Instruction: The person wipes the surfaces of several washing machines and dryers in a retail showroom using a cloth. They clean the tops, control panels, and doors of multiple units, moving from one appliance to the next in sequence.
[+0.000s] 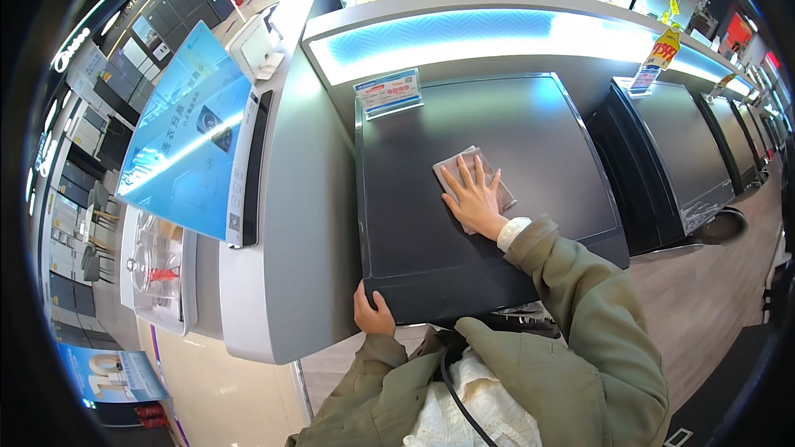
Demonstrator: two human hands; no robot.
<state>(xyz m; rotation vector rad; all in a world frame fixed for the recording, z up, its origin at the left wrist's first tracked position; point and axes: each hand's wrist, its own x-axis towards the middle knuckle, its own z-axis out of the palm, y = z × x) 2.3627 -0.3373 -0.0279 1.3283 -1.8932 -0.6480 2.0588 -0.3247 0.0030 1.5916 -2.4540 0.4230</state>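
A price card [388,93] printed in red and blue stands on the black appliance [505,132], far left. A red-and-yellow tag [663,50] stands on the right-hand appliance [687,141]. At left, a blue board [186,132] bears lettering and a square code [234,221].

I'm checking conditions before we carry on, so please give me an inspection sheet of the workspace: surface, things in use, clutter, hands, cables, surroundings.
Surface: broad dark top, flat, with light reflecting off its far right part.
Things in use: folded greyish-brown cloth, lying on the dark top.
Clutter: sign card standing at the far left corner.
Hands: right hand spread flat on the cloth; left hand at the near left corner, how firmly it holds unclear.
Cables: black cord or strap down the person's front, which of the two unclear.
Surroundings: grey counter and blue display panel to the left; lit panel beyond; another dark unit to the right.
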